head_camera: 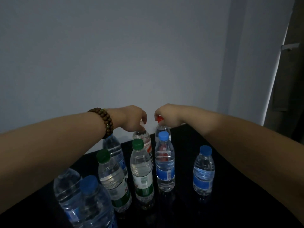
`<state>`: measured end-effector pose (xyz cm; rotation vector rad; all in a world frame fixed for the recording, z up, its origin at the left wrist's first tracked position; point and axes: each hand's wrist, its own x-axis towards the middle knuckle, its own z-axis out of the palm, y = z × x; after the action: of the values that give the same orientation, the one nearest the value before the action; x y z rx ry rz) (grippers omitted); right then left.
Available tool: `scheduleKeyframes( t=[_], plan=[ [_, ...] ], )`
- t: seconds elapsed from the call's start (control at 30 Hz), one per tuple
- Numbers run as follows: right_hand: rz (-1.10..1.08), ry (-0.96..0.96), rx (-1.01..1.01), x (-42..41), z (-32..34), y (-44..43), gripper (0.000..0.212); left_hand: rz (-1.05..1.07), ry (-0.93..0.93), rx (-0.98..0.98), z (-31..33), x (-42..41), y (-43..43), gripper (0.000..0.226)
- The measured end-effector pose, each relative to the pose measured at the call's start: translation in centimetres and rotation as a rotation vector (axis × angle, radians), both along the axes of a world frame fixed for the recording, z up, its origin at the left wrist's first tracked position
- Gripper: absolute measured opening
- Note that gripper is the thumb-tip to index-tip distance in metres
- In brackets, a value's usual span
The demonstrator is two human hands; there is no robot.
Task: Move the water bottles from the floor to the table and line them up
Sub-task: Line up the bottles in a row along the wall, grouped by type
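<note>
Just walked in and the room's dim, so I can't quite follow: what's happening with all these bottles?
A person is lining up water bottles on a dark table. The left hand, with a bead bracelet on its wrist, holds the top of a bottle with a red-and-white label at the far end. The right hand pinches the top of the red-capped bottle beside it. Two green-capped bottles and several blue-capped bottles stand upright nearer the camera.

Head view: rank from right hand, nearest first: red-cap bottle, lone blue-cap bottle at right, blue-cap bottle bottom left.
1. red-cap bottle, gripped by the right hand, far end.
2. lone blue-cap bottle, right side.
3. bottom-left blue-cap bottle, closest to camera.
</note>
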<state>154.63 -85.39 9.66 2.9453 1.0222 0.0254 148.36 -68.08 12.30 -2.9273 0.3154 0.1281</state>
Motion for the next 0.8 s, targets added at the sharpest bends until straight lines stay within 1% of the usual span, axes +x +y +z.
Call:
scheduleKeyframes(
  t=[0.27,0.53,0.8],
  plan=[
    [0.013,-0.029,0.003,3.7,0.5,2.3,0.034,-0.081,-0.142,-0.099,-1.4,1.2,1.6,0.034],
    [0.023,-0.095,0.05,8.2,2.1,5.3,0.033,-0.084,-0.138,-0.152,-1.7,1.6,2.0,0.034],
    [-0.005,-0.076,-0.012,11.1,1.1,7.4,0.03,-0.062,-0.087,-0.187,-1.5,1.6,1.8,0.033]
  ],
)
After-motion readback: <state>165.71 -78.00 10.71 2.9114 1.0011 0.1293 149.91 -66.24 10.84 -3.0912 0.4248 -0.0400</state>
